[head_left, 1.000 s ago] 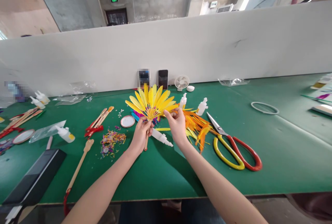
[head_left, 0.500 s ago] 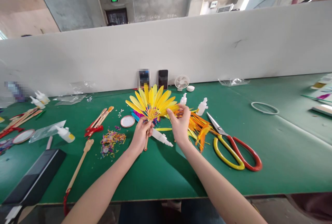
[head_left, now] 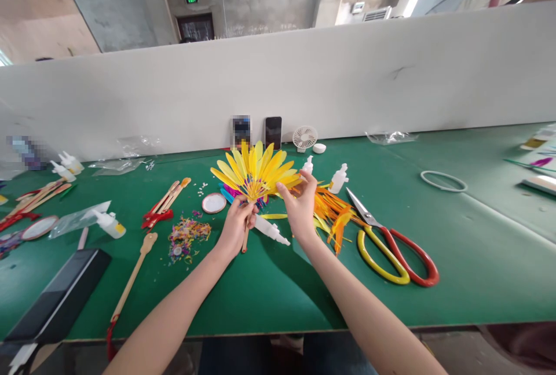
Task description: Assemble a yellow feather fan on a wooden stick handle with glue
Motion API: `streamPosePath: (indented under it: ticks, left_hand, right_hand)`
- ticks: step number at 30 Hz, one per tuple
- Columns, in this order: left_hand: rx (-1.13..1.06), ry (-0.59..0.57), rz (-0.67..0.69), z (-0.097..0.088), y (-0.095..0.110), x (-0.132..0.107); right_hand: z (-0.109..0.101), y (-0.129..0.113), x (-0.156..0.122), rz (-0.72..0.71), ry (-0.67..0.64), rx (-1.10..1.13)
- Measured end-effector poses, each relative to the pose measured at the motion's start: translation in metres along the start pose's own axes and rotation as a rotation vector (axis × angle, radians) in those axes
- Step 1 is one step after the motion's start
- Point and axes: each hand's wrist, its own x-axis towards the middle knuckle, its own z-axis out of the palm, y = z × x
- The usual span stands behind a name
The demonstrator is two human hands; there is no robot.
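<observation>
My left hand (head_left: 238,221) is closed around the wooden handle of a fan of yellow feathers (head_left: 252,169), which spreads upward in front of me. At the fan's right edge is my right hand (head_left: 302,204), its thumb and fingers apart around the outermost feather, the thumb by its lower side. Whether the fingers press on the feather is hard to see. Just below the fan a white glue bottle (head_left: 271,230) lies on its side. Orange and yellow feathers (head_left: 332,210) lie in a heap beyond my right hand, and purple and blue feathers show partly behind the fan.
Large scissors (head_left: 391,253) lie half open on the green table (head_left: 478,259), right of the feathers. Left are colourful scraps (head_left: 186,239), a round lid (head_left: 214,203), wooden sticks (head_left: 167,201) and a black box (head_left: 61,291). Upright glue bottles (head_left: 339,178) and a small fan (head_left: 304,138) stand behind.
My right thumb and fingers have spread slightly apart at the edge feather, and the hand has shifted a little left. My left hand and the feather fan stay in place.
</observation>
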Motion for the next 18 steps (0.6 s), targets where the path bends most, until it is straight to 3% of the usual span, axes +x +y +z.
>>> streamPosePath:
  ticks: [3, 7, 18]
  left_hand:
    - [0.001, 0.001, -0.007, 0.0, 0.0005, -0.0002]
    - [-0.002, 0.002, -0.005, 0.0005, 0.0008, -0.0002]
    - [-0.002, -0.005, -0.01, 0.0023, 0.0019, -0.0016]
  right_hand:
    - [0.0009, -0.0001, 0.0008, 0.057, -0.002, 0.068]
    - [0.0027, -0.0023, 0.0008, 0.127, -0.103, 0.178]
    - [0.0022, -0.0094, -0.0022, 0.245, -0.209, 0.194]
